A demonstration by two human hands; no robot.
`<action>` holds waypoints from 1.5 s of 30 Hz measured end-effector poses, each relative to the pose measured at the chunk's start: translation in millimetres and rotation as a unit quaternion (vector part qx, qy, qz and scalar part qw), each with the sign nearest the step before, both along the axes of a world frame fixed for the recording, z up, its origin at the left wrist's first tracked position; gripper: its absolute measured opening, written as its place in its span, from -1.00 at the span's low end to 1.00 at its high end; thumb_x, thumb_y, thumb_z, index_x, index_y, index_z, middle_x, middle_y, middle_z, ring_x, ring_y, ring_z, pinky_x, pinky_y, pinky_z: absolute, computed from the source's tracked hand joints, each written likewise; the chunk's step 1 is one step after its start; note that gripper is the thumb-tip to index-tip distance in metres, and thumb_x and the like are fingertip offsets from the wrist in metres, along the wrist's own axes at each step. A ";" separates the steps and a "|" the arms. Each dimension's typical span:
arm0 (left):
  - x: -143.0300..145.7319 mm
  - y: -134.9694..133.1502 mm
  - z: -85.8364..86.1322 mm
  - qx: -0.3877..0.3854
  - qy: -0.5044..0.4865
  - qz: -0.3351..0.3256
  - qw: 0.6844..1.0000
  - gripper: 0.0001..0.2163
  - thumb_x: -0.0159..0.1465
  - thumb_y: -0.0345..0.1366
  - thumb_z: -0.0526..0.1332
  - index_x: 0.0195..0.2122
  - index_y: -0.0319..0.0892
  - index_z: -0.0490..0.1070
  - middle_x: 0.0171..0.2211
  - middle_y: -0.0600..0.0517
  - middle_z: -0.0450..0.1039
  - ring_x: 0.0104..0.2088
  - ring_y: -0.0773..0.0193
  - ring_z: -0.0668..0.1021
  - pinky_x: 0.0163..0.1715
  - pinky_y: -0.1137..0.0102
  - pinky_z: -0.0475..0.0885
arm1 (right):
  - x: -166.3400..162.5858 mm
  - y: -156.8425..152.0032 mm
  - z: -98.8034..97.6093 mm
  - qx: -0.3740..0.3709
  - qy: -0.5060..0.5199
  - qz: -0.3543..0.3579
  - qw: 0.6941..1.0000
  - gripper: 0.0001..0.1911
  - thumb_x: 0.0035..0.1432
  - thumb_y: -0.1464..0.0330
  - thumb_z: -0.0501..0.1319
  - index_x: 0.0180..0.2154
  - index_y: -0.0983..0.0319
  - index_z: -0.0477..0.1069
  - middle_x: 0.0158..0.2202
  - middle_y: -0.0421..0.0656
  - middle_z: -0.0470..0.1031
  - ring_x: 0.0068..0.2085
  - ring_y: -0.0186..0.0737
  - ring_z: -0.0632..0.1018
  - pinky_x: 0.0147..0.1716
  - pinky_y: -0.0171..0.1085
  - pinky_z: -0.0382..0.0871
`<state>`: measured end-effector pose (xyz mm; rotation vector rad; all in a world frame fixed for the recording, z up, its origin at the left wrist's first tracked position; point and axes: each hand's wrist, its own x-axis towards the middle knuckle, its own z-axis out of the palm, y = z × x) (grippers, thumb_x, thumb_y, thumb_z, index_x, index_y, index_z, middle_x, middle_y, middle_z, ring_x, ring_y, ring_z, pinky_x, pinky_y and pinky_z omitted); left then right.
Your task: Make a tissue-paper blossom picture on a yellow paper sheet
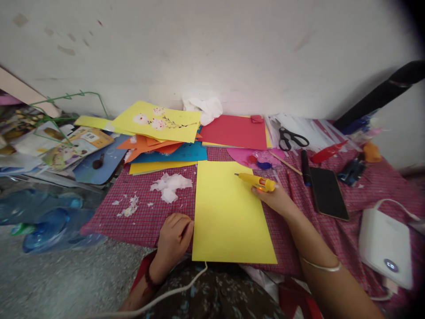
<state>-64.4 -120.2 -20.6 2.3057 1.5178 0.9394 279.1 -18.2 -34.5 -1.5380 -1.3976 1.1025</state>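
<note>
A blank yellow sheet of paper (229, 212) lies upright in front of me on the checked red cloth. Over its upper right part, my right hand (270, 197) grips a yellow pen-shaped tool (254, 180) with a thin dark tip pointing left. A small orange glow shows on the tool beside my fingers. My left hand (175, 235) rests on the cloth at the sheet's left edge, its fingers loosely curled with nothing visible in them. Torn white tissue (171, 187) and small scraps (129, 207) lie beyond my left hand.
Behind are a yellow card with a flower picture (159, 122), coloured papers, red paper (234, 132) and black-handled scissors (292, 138). Rightward lie a marker (306, 168), a phone (329, 193) and a white power bank (385, 248). A white cable (172, 292) crosses my lap. Plastic bottles (59, 226) are at left.
</note>
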 end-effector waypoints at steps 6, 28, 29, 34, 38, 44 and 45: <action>1.6 1.3 2.3 0.005 0.000 0.004 1.000 -0.84 0.41 -0.44 0.13 -0.33 -0.14 0.39 -0.36 0.03 0.50 -0.31 0.23 0.49 -0.23 0.29 0.38 | -0.9 -0.5 0.6 0.004 0.005 0.005 1.000 -0.68 0.00 0.19 0.35 -0.24 0.27 0.56 -0.38 -0.12 0.57 -0.44 -0.26 0.45 -0.45 -0.28 0.33; -1.4 0.0 0.3 -0.012 -0.001 -0.002 1.000 -0.86 0.41 -0.42 0.14 -0.30 -0.14 0.40 -0.33 0.01 0.50 -0.27 0.23 0.48 -0.20 0.28 0.38 | 1.0 0.3 -3.1 -0.001 -0.009 0.000 1.000 -0.66 -0.01 0.16 0.34 -0.24 0.25 0.55 -0.32 -0.08 0.61 -0.37 -0.18 0.54 -0.37 -0.23 0.42; -1.8 0.0 -0.1 -0.012 -0.001 -0.003 1.000 -0.87 0.41 -0.42 0.15 -0.30 -0.14 0.41 -0.33 0.01 0.50 -0.27 0.23 0.48 -0.20 0.28 0.38 | 0.5 0.2 -2.5 0.005 -0.012 -0.002 1.000 -0.66 -0.01 0.17 0.34 -0.23 0.25 0.55 -0.33 -0.10 0.60 -0.38 -0.19 0.53 -0.38 -0.24 0.40; -3.6 1.7 -2.2 0.005 -0.003 -0.012 1.000 -0.90 0.39 -0.43 0.17 -0.28 -0.15 0.42 -0.33 0.02 0.51 -0.27 0.23 0.49 -0.19 0.29 0.37 | -2.8 -1.2 2.3 0.009 -0.020 0.002 1.000 -0.65 0.01 0.18 0.31 -0.21 0.27 0.55 -0.37 -0.13 0.58 -0.44 -0.25 0.47 -0.45 -0.28 0.34; -4.6 2.7 -2.8 0.018 0.000 -0.020 1.000 -0.90 0.38 -0.45 0.18 -0.28 -0.15 0.42 -0.33 0.02 0.51 -0.27 0.23 0.50 -0.19 0.29 0.37 | -3.3 -2.0 2.6 0.007 -0.020 -0.001 1.000 -0.67 0.04 0.18 0.30 -0.21 0.26 0.54 -0.39 -0.15 0.55 -0.44 -0.27 0.45 -0.45 -0.29 0.31; -4.8 2.2 -1.5 0.010 0.005 -0.013 1.000 -0.90 0.39 -0.42 0.18 -0.28 -0.14 0.43 -0.33 0.01 0.52 -0.28 0.21 0.51 -0.19 0.28 0.38 | -2.4 -1.2 -1.9 0.004 -0.057 -0.013 0.998 -0.70 0.06 0.18 0.28 -0.22 0.25 0.54 -0.43 -0.17 0.52 -0.46 -0.26 0.43 -0.47 -0.28 0.31; -4.7 2.1 -1.5 0.010 0.005 -0.013 1.000 -0.90 0.39 -0.42 0.18 -0.28 -0.14 0.43 -0.32 0.01 0.53 -0.28 0.21 0.51 -0.19 0.28 0.38 | -2.7 -1.1 -1.9 0.005 -0.059 -0.014 0.998 -0.69 0.06 0.18 0.27 -0.22 0.25 0.54 -0.44 -0.17 0.52 -0.47 -0.26 0.43 -0.48 -0.28 0.30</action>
